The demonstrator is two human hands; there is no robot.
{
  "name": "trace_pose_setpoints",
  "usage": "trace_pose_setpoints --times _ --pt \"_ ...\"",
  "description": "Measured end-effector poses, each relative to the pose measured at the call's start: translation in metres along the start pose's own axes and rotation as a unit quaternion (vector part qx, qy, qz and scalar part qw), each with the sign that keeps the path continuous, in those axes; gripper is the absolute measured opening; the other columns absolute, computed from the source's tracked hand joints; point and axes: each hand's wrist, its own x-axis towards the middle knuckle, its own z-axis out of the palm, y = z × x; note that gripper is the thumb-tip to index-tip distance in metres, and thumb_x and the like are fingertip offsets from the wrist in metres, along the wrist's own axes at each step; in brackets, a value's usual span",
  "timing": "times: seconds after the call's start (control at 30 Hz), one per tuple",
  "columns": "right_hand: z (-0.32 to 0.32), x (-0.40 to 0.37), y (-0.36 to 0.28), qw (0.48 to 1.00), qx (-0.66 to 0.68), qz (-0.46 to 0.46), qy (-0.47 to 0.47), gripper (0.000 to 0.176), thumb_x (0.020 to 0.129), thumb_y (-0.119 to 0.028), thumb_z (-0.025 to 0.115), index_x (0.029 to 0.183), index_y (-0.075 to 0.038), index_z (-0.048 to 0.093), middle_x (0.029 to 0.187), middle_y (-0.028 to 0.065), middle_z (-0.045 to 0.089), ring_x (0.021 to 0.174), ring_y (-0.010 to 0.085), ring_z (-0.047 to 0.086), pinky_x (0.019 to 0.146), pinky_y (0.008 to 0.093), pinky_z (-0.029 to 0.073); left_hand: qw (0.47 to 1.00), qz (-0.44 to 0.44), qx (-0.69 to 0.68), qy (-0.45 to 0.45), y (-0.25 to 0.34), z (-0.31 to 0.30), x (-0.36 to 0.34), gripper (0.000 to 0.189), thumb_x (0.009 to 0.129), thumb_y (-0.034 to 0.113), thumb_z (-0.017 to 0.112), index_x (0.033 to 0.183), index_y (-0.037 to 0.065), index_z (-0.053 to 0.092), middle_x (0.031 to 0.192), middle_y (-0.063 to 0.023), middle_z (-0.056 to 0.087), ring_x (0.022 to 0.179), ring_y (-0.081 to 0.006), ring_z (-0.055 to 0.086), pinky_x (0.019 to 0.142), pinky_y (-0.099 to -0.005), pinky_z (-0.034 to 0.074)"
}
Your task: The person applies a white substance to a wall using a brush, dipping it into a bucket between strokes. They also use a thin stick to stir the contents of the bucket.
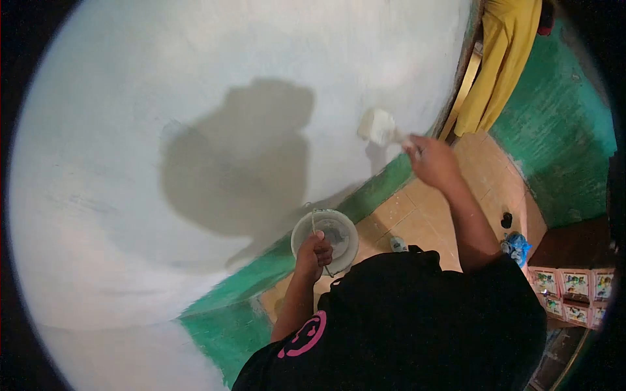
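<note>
My right hand (432,161) is closed around the handle of a paintbrush (378,127). The wide, pale brush head lies against or very close to the white wall (248,45). Lower down, my left hand (314,254) grips the wire handle of a white paint bucket (352,244). The bucket hangs in front of me, and greyish-white paint or residue shows inside it. Along the wall's lower part runs a green band (254,277).
A yellow cloth (502,58) hangs at the doorway, upper right. Tan floor tiles (417,221) stretch below, with a small white container (398,244) on them. At right are a blue plastic bag (516,247), a pink drawer cabinet (570,287) and a green wall (554,124).
</note>
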Motion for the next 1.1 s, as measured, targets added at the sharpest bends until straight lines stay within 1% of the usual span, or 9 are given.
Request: trace_pose_setpoints --times 0.17,0.27,0.47,0.6,0.7,0.77,0.93,1.0,1.1 --pt "-0.053 0.031 -0.036 0.951 0.156 -0.070 0.257 0.033 0.087 -0.029 0.050 0.101 -0.001 0.058 0.086 0.0241 0.059 0.080 0.0387 0.059 0.069 0.0398 0.048 0.999 0.007 -0.015 -0.037 0.003 -0.006 -0.002 0.031 0.081 0.029 0.055 0.064 0.019 0.031 0.054 0.0080 0.023 0.043 -0.0048 0.022 0.039 -0.0217 0.017" --pt "-0.022 0.043 -0.028 0.945 0.084 -0.045 0.312 0.037 0.088 -0.029 0.050 0.107 0.002 0.056 0.091 0.0262 0.058 0.085 0.0379 0.059 0.073 0.0388 0.048 0.999 0.010 -0.027 -0.033 0.001 -0.009 -0.006 0.031 0.081 0.029 0.055 0.063 0.019 0.031 0.053 0.0081 0.022 0.043 -0.0047 0.022 0.039 -0.0213 0.016" --pt "0.099 -0.036 -0.009 0.997 0.061 0.037 0.012 0.039 0.086 -0.028 0.047 0.117 -0.005 0.052 0.092 0.0243 0.059 0.081 0.0392 0.059 0.071 0.0452 0.047 0.998 0.017 -0.029 -0.053 0.004 -0.005 -0.005 0.030 0.082 0.030 0.055 0.066 0.019 0.032 0.054 0.0081 0.024 0.044 -0.0039 0.022 0.039 -0.0203 0.016" --pt "0.133 -0.063 0.005 0.970 -0.049 0.048 -0.233 0.034 0.085 -0.029 0.048 0.113 -0.010 0.055 0.093 0.0210 0.060 0.082 0.0373 0.059 0.071 0.0454 0.047 0.998 0.020 -0.002 -0.063 0.004 0.000 -0.012 0.029 0.082 0.030 0.055 0.067 0.018 0.033 0.055 0.0078 0.024 0.044 -0.0040 0.023 0.039 -0.0203 0.015" --pt "0.107 -0.048 -0.003 0.963 -0.039 0.055 -0.260 0.030 0.085 -0.026 0.049 0.108 -0.010 0.058 0.093 0.0192 0.061 0.084 0.0363 0.059 0.073 0.0457 0.046 0.999 0.037 0.004 -0.013 0.002 0.002 -0.014 0.030 0.082 0.030 0.054 0.065 0.018 0.033 0.055 0.0078 0.024 0.044 -0.0045 0.023 0.039 -0.0207 0.015" --pt "0.079 -0.031 0.009 0.992 -0.005 0.001 -0.127 0.025 0.083 -0.024 0.051 0.100 -0.009 0.061 0.090 0.0196 0.061 0.082 0.0365 0.059 0.072 0.0453 0.046 0.999 0.037 -0.004 -0.017 0.002 0.002 -0.014 0.030 0.082 0.029 0.054 0.065 0.018 0.032 0.055 0.0077 0.024 0.044 -0.0046 0.023 0.039 -0.0208 0.015" --pt "-0.028 0.016 -0.014 0.996 0.070 0.000 -0.056 0.024 0.085 -0.023 0.052 0.096 -0.005 0.063 0.086 0.0198 0.062 0.080 0.0356 0.060 0.071 0.0395 0.048 0.999 0.027 -0.017 -0.024 -0.005 -0.006 -0.002 0.028 0.083 0.028 0.052 0.065 0.018 0.032 0.054 0.0077 0.024 0.043 -0.0048 0.022 0.039 -0.0212 0.015" --pt "-0.034 0.025 -0.012 0.974 0.148 -0.088 0.144 0.026 0.087 -0.021 0.051 0.101 -0.002 0.061 0.090 0.0221 0.061 0.082 0.0360 0.060 0.072 0.0369 0.048 0.999 0.020 -0.039 -0.024 -0.004 -0.007 0.000 0.027 0.083 0.027 0.051 0.065 0.019 0.032 0.054 0.0077 0.024 0.043 -0.0049 0.022 0.038 -0.0210 0.015" --pt "-0.025 0.030 -0.020 0.939 0.201 -0.007 0.280 0.030 0.087 -0.021 0.051 0.105 0.001 0.058 0.092 0.0253 0.059 0.083 0.0374 0.059 0.071 0.0371 0.049 0.999 0.009 -0.043 0.017 -0.008 -0.006 0.002 0.027 0.084 0.026 0.050 0.065 0.019 0.032 0.054 0.0077 0.025 0.043 -0.0049 0.022 0.038 -0.0206 0.015"
